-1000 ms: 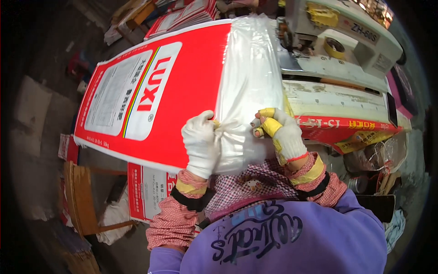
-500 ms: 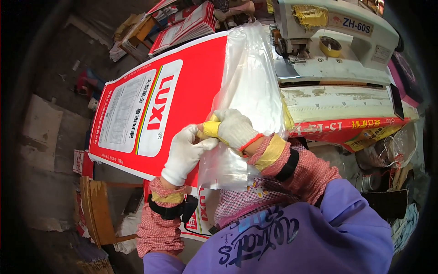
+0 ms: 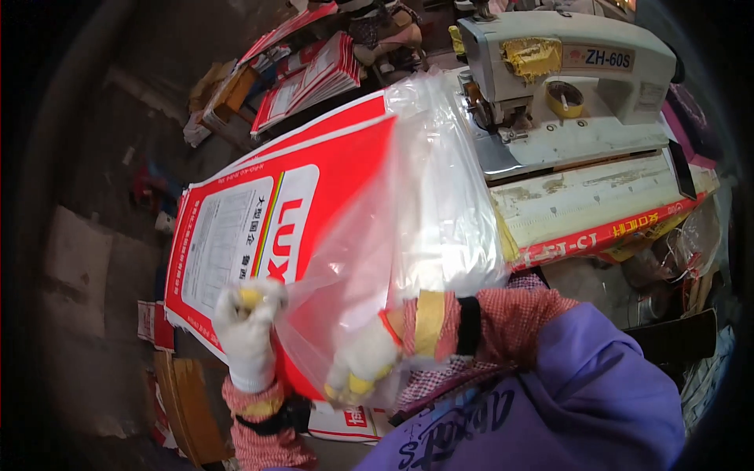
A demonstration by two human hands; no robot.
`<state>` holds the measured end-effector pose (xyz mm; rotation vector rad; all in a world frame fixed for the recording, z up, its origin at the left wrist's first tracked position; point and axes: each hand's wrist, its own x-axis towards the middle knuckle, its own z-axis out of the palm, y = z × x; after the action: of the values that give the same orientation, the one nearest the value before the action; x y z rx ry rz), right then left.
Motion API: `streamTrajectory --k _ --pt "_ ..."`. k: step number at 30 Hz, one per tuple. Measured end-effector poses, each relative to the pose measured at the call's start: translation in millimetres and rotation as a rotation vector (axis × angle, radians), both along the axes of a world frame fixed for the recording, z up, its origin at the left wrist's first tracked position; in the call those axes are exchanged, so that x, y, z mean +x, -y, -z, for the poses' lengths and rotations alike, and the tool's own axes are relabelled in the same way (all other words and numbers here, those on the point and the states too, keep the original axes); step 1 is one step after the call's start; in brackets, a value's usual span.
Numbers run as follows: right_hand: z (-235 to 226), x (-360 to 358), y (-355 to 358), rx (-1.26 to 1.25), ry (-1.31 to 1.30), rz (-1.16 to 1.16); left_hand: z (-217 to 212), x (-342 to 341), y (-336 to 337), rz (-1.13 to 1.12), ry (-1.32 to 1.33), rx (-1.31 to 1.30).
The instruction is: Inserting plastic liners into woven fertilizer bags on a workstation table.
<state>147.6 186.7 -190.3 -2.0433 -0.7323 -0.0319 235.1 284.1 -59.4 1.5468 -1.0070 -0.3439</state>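
Note:
A red-and-white printed sack (image 3: 228,228) lies on top of a stack, its clear plastic liner (image 3: 330,275) spreading out past the mouth. My left hand (image 3: 250,334), in a white glove with yellow on the fingers, is closed at the sack's near side, where the film reaches its fingers. Lower and closer to me, my right hand (image 3: 365,357), gloved the same way, is closed on the liner by the sack's near corner. Its fingertips are partly blurred. Between both hands the film is drawn up in a slanting sheet. More liners (image 3: 448,228) lie beneath, to the right.
A sewing machine (image 3: 565,94) stands at the far right on a worn table (image 3: 581,188), with a tape roll (image 3: 564,100) on its bed. Folded sacks (image 3: 306,82) are piled at the back. A wooden stool (image 3: 192,408) is at lower left. Another person's hand (image 3: 393,43) shows behind.
My hands have moved apart: the left went left and down, the right down toward me. The top sack has shifted toward me, uncovering another beneath, and its liner is now spread.

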Motion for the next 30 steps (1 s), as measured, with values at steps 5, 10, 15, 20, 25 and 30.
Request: streamTrajectory --k 5,10,15,20,25,30 --pt "-8 29 149 -0.131 0.355 0.927 -24 -4 -29 0.403 0.151 0.704" --pt "20 3 231 0.151 -0.005 1.854 7 8 -21 1.255 -0.042 1.280" --pt "-4 24 155 1.280 0.188 0.970 -38 12 85 1.233 0.253 1.011" --pt "-47 5 132 0.546 -0.064 1.161 -39 -19 253 0.252 1.714 0.059" --pt "-40 -5 130 -0.202 -0.097 0.835 -1 -34 270 0.677 1.748 0.663" --pt "-26 8 124 0.355 0.185 1.145 4 5 291 -0.071 2.092 0.308"
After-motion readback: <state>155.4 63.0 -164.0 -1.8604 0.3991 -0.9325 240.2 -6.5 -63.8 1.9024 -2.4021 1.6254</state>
